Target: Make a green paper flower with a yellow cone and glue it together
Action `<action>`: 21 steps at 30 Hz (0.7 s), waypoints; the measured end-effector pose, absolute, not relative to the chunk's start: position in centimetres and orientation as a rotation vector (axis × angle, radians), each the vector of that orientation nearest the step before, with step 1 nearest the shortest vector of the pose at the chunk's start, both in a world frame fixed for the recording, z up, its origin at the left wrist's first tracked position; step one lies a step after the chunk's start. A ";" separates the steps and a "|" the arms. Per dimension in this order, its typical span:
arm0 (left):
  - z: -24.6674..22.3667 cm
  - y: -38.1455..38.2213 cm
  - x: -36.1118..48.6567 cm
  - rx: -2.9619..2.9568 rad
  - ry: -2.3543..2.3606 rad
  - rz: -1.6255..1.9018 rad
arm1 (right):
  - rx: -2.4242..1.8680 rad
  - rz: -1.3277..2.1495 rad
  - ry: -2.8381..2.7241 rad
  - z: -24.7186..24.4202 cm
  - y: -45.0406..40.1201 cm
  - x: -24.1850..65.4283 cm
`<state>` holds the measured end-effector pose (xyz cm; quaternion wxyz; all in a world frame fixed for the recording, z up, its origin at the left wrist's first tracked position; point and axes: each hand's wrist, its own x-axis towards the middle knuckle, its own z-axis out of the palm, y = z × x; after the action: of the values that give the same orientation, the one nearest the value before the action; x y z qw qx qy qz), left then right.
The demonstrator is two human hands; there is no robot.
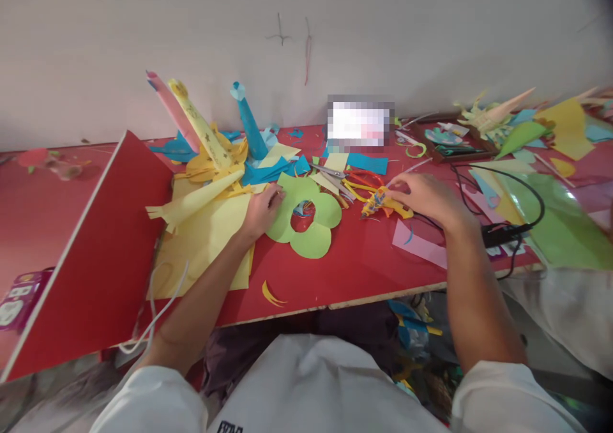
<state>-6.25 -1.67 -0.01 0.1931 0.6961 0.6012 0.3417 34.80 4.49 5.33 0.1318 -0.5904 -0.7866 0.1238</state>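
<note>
A green paper flower (313,244) with a round hole in its middle lies on the red table. My left hand (264,211) is closed on its left edge, fingers pinched. To the right, my right hand (424,197) reaches down with bent fingers closed at a yellow glue gun (376,201). The gun lies on its side, nozzle toward the flower, with a pale stick beside my fingers. Part of its body is behind the hand. Scissors (330,170) and orange-handled tools (366,179) lie just behind the gun.
Rolled paper cones, yellow (205,129) and blue (251,123), stand at the back left. A red board (96,248) rises at left. Pink paper (419,243) lies near the front edge. A black cable (507,228) and green sheets (565,216) are at right. A screen (359,123) stands behind.
</note>
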 end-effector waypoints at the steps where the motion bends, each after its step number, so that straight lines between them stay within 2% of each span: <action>1: 0.1 -1.7 -6.4 1.960 1.668 0.969 | -1.649 0.287 -2.273 5.7 4.2 34.0; 4: 0.2 -1.7 -6.9 1.962 1.637 1.004 | -1.384 0.352 -2.412 6.9 3.4 31.9; 7: 0.1 -1.6 -7.3 1.939 1.647 1.058 | -1.292 0.481 -2.551 8.0 3.0 30.7; 11: 0.0 -1.7 -7.4 1.887 1.633 1.117 | -1.269 0.530 -2.312 8.9 2.6 28.4; 16: 0.2 -1.8 -7.2 1.813 1.678 1.251 | -1.072 0.868 -2.110 5.9 2.7 23.2; 21: 1.2 -1.6 -8.2 1.857 1.756 1.194 | -1.201 1.057 -2.036 2.3 3.0 21.2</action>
<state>-8.19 -1.57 1.16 0.1597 0.6499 0.6145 0.4178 21.22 3.03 2.27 0.2727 -0.4465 -0.7564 0.3926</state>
